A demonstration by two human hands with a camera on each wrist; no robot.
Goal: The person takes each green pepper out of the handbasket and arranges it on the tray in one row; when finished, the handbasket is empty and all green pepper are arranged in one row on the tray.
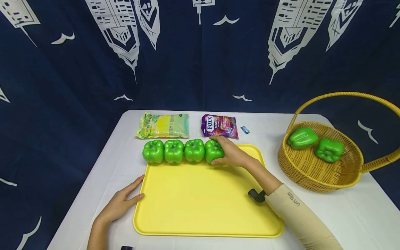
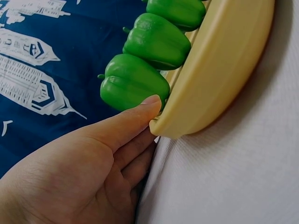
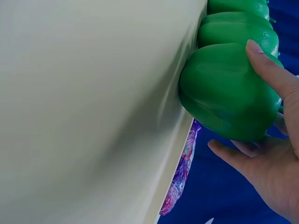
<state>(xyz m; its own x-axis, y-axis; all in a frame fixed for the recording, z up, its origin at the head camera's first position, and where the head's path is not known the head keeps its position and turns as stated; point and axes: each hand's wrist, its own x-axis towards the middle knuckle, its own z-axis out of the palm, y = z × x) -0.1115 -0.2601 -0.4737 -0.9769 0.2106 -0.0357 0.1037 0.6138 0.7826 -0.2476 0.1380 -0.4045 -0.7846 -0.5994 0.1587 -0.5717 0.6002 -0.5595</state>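
Observation:
My right hand [image 1: 232,152] holds the rightmost green bell pepper [image 1: 213,150], thumb on one side and fingers round the other. That pepper ends a row along the far rim of a yellow tray [image 1: 203,201]; the other peppers [image 1: 173,151] stand close beside it to the left. In the right wrist view, the held pepper [image 3: 229,91] overlaps the tray's edge. My left hand [image 1: 118,205] rests against the tray's left side with its fingers extended. The left wrist view has the thumb [image 2: 135,119] at the tray's corner, near the end pepper [image 2: 133,81].
Behind the row lie a green-yellow packet [image 1: 164,125], a purple Fox's candy bag [image 1: 219,126] and a small blue wrapper [image 1: 245,130]. A wicker basket [image 1: 315,178] with two green peppers [image 1: 329,150] stands at the right, its tall handle [image 1: 347,93] arching over it.

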